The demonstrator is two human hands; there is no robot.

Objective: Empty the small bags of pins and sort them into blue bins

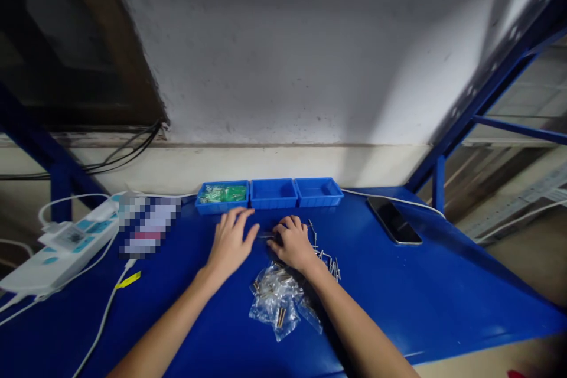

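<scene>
My left hand (233,240) hovers over the blue table top in front of the left bin, fingers apart and nothing in them. My right hand (292,242) is bent with its fingertips drawn together. A thin, pale object sticks out to the left of those fingertips, too blurred to name. Several slim metal pins (334,269) lie loose beside and partly behind my right hand. Just below that hand is a heap of small clear plastic bags (275,301), some with brass-coloured metal pieces inside.
At the back stand a blue bin (221,208) with green and clear packets and two more blue bins (273,204) (319,201). A phone (394,220) lies right. A power strip (62,248), white cable (106,313) and pixelated item (150,227) are left. A blue frame (438,180) rises right.
</scene>
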